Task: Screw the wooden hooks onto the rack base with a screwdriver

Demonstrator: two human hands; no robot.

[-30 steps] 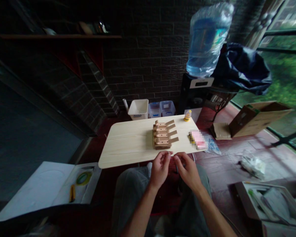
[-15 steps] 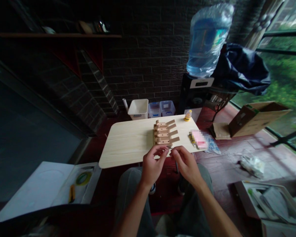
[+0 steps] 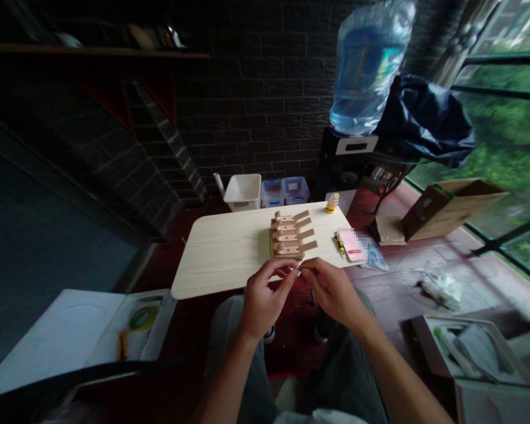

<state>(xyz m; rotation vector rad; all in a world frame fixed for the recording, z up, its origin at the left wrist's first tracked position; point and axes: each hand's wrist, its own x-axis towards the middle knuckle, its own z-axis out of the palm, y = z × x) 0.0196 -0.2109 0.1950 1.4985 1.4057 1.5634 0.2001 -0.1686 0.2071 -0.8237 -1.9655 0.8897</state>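
Note:
My left hand (image 3: pixel 264 297) and my right hand (image 3: pixel 333 291) meet just over the near edge of the pale wooden table (image 3: pixel 221 250). Both are closed in a pinch, fingertips almost touching. Between them shows a small, thin dark piece (image 3: pixel 298 269), too tiny to name; both hands seem to be on it. Right behind the fingers stands a wooden assembly (image 3: pixel 288 237) with several rounded arms in a row and flat slats angled up to the right. My fingers partly cover its near end.
A yellow-capped clear bottle (image 3: pixel 331 204), a yellow-black screwdriver-like tool (image 3: pixel 340 246) and a pink blurred packet (image 3: pixel 352 244) lie on the table's right side. Plastic bins (image 3: pixel 242 191) stand behind it. An open white box (image 3: pixel 136 330) is at left, a cardboard box (image 3: pixel 446 212) at right.
My hands have drawn together, the right fingertips closing onto the small piece beside the left ones. The whole view has shifted slightly; the wooden assembly stays in place on the table.

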